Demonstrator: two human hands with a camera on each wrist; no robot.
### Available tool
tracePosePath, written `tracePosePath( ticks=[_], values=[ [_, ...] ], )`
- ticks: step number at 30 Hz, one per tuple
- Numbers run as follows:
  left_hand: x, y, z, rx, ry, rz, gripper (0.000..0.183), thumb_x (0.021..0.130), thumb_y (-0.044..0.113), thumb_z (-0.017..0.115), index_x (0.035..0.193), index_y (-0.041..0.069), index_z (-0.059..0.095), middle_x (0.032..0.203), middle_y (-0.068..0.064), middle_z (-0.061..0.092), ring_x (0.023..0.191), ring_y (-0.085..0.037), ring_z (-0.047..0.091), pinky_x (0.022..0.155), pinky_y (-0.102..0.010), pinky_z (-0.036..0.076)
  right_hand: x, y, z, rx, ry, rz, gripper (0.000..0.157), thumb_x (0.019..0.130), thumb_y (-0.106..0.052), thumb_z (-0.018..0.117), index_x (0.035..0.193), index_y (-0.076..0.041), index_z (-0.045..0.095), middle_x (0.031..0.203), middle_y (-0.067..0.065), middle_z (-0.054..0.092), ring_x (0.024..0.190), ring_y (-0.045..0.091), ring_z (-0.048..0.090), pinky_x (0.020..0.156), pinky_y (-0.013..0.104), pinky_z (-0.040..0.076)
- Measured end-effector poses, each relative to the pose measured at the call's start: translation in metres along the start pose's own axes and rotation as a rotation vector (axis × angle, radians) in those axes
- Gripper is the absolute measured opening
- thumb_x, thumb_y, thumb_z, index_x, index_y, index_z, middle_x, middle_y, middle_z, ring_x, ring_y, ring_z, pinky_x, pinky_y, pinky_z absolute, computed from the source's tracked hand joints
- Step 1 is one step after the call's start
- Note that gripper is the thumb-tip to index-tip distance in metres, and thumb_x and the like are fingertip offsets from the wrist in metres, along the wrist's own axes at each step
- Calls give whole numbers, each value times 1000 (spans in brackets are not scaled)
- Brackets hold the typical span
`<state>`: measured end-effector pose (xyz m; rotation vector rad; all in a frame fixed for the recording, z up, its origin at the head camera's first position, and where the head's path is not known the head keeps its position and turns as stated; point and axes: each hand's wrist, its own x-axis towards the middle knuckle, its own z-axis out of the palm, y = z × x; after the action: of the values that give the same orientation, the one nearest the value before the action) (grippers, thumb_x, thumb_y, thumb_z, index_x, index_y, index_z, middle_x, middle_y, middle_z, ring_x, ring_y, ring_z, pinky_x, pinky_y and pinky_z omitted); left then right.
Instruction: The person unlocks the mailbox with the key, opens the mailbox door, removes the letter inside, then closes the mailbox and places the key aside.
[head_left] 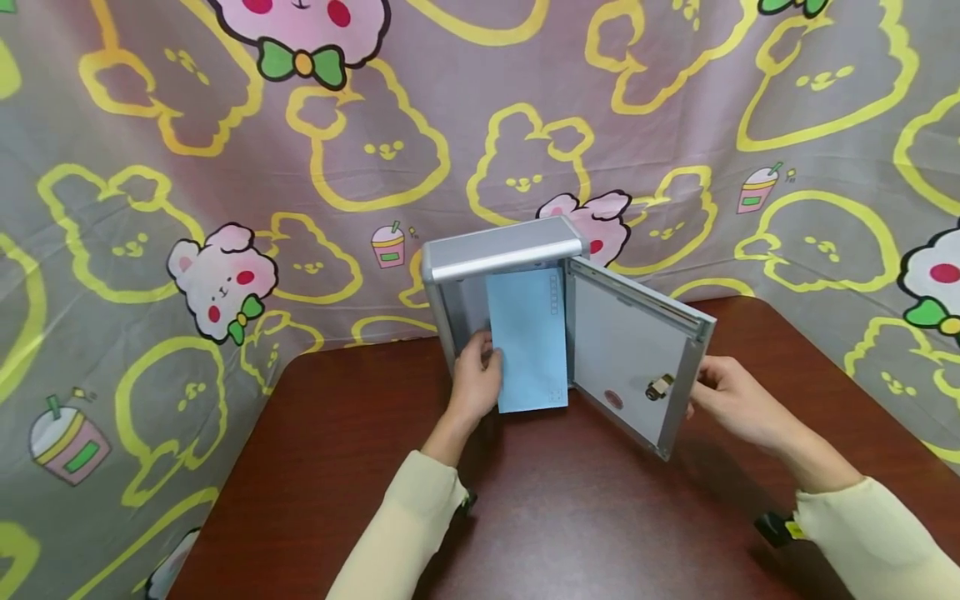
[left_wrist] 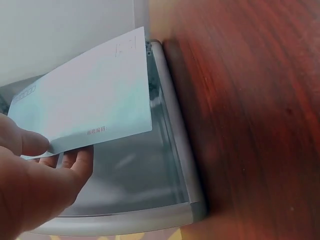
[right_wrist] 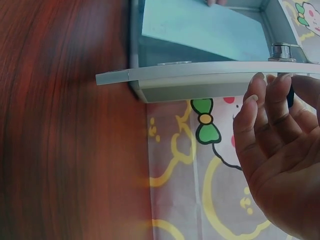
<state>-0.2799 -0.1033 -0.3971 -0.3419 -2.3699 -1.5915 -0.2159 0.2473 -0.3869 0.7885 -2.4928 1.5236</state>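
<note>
A metal mailbox (head_left: 510, 242) stands on the table, its door (head_left: 633, 350) swung out to the right. My left hand (head_left: 477, 379) pinches a light blue envelope (head_left: 528, 342) by its left edge, thumb in front and fingers behind. The envelope is upright at the box's opening, partly inside, its lower end sticking out. Red print shows along its edge in the left wrist view. At the door's outer side, my right hand (right_wrist: 280, 125) pinches a black key (right_wrist: 290, 96) at the lock (right_wrist: 281, 51); the fingers hide most of the key.
The box and door stand on a dark reddish wooden table (head_left: 360, 467). Behind it hangs a grey cloth (head_left: 450, 100) printed with yellow outlines and cartoon bunnies. The open door juts toward the table's front right.
</note>
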Motion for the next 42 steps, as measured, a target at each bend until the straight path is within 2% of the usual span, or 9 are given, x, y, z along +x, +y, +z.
tracePosePath(
  ticks=[7, 11, 16, 23, 27, 31, 38, 42],
  values=[
    [-15, 9, -11, -20, -31, -17, 29, 104, 4, 51, 132, -5, 57, 124, -24, 65, 118, -35, 61, 99, -51, 51, 0, 0, 0, 4, -1, -1, 24, 106, -4, 54, 85, -5, 64, 68, 9, 60, 64, 23, 59, 60, 30, 50],
    [-24, 11, -20, -8, -47, -19, 25, 104, 4, 52, 128, -3, 59, 116, -21, 67, 107, -33, 62, 91, -46, 52, 0, 1, 0, 1, -1, -9, 23, 106, -3, 54, 85, -5, 65, 68, 6, 60, 64, 24, 59, 59, 30, 51],
    [-33, 12, -30, 38, -77, -12, 24, 104, 4, 53, 126, -1, 61, 113, -19, 68, 102, -30, 62, 85, -41, 51, 1, 1, -1, 1, 3, -20, 24, 105, -2, 54, 84, -5, 65, 68, 4, 61, 63, 25, 60, 59, 30, 52],
    [-41, 12, -40, 53, -112, -8, 23, 103, 4, 53, 124, 1, 62, 112, -16, 71, 94, -24, 59, 81, -37, 49, 0, 1, -1, 23, -8, -16, 24, 106, -2, 53, 85, -4, 64, 68, 13, 59, 64, 25, 59, 60, 30, 51],
    [-43, 11, -43, 64, -130, 11, 21, 104, 3, 52, 122, 2, 63, 110, -16, 72, 82, -20, 57, 74, -36, 49, 0, 1, -1, 24, -13, -7, 23, 106, -3, 53, 85, -4, 64, 68, 14, 59, 64, 25, 59, 60, 30, 51],
    [-46, 12, -45, 101, -154, 22, 21, 103, 3, 53, 121, 4, 64, 106, -12, 73, 77, -17, 59, 74, -36, 50, 0, -1, -1, 17, -15, 5, 23, 106, -4, 54, 85, -4, 64, 68, 14, 59, 65, 25, 59, 60, 30, 50],
    [-50, 14, -47, 161, -249, 36, 21, 104, 4, 52, 121, 5, 65, 103, -10, 72, 83, -18, 60, 74, -36, 51, -1, -1, 0, 26, -14, 21, 23, 106, -5, 54, 85, -3, 63, 68, 15, 58, 64, 25, 59, 60, 31, 50],
    [-51, 11, -48, 227, -354, 45, 22, 105, 3, 51, 122, 5, 65, 110, -12, 71, 92, -21, 63, 79, -38, 53, 0, -1, -1, 24, -14, 17, 23, 106, -6, 54, 85, -4, 63, 68, 14, 58, 64, 25, 59, 60, 31, 50]
  ],
)
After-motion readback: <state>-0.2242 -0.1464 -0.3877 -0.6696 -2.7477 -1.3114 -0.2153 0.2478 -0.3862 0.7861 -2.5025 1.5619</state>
